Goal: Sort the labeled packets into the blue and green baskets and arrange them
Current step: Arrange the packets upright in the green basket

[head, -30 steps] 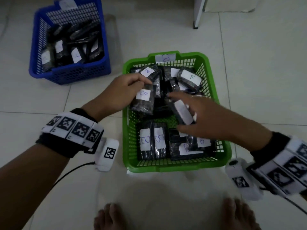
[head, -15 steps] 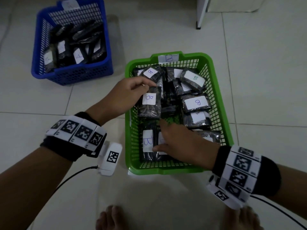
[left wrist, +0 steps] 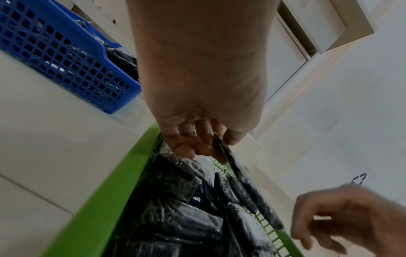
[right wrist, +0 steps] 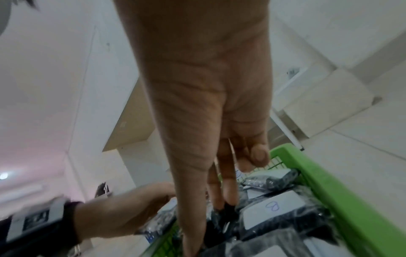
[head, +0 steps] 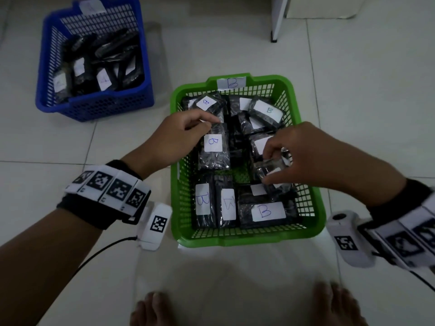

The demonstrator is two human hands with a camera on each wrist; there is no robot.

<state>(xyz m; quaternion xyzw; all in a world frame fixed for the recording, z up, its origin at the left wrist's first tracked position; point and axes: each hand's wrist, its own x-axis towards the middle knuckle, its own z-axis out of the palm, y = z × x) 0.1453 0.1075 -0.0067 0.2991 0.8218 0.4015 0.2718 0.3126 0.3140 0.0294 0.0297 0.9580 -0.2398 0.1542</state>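
The green basket (head: 235,238), tagged B, holds several black packets with white B labels. My left hand (head: 204,123) pinches the top edge of one B packet (head: 213,149) at the basket's left middle; the left wrist view shows the fingers (left wrist: 197,147) on that packet's thin edge (left wrist: 241,182). My right hand (head: 268,165) curls its thumb and fingers round another packet (head: 270,167) at the right middle, tilted above the ones beneath. In the right wrist view the fingers (right wrist: 226,187) reach down among the packets. The blue basket (head: 94,107) at the far left holds several packets.
Three B packets lie flat along the green basket's near wall (head: 263,211). A white furniture leg (head: 276,24) stands at the back. Bare feet (head: 155,309) are on the tiled floor just in front of the green basket. Cables trail from both wrist units.
My right hand has moved from the basket's near left to its right middle and has taken hold of a packet there. The left hand still holds its B packet in the same place.
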